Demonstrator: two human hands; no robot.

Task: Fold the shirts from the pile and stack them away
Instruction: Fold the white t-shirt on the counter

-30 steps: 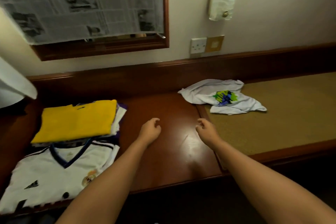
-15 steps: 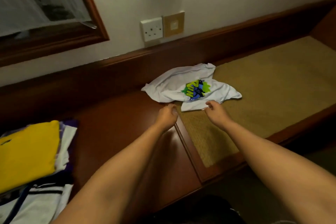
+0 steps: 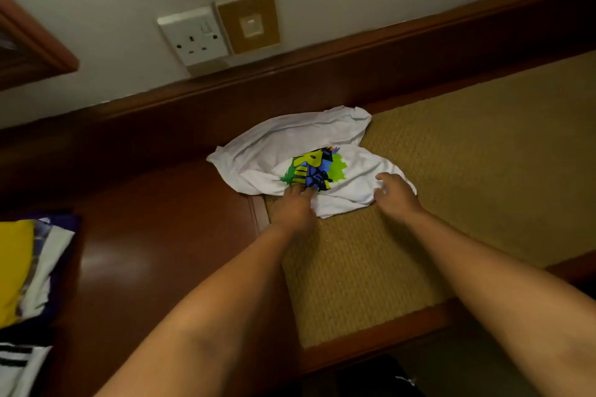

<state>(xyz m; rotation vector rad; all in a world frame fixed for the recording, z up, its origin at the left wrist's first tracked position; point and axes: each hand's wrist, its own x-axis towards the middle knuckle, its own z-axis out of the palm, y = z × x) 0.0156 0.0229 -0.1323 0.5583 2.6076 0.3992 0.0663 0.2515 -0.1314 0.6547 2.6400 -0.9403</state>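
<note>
A crumpled white shirt (image 3: 290, 145) with a green, yellow and blue print lies at the back of the desk, half on the woven mat (image 3: 451, 203). My left hand (image 3: 295, 208) is at the shirt's near edge, fingers curled into the fabric just below the print. My right hand (image 3: 395, 193) grips the near right edge, where the cloth bunches under its fingers. A stack of folded shirts (image 3: 19, 267) with a yellow one on top sits at the far left, partly cut off by the frame.
Polished wooden desk top (image 3: 161, 251) lies between the stack and the mat. A raised wooden back rail (image 3: 354, 74) runs behind the shirt, with a wall socket (image 3: 193, 35) above it. A mirror frame corner (image 3: 38, 51) shows upper left.
The view has swung right and down. Both hands have moved forward from the bare desk onto the white shirt and closed on its near edge.
</note>
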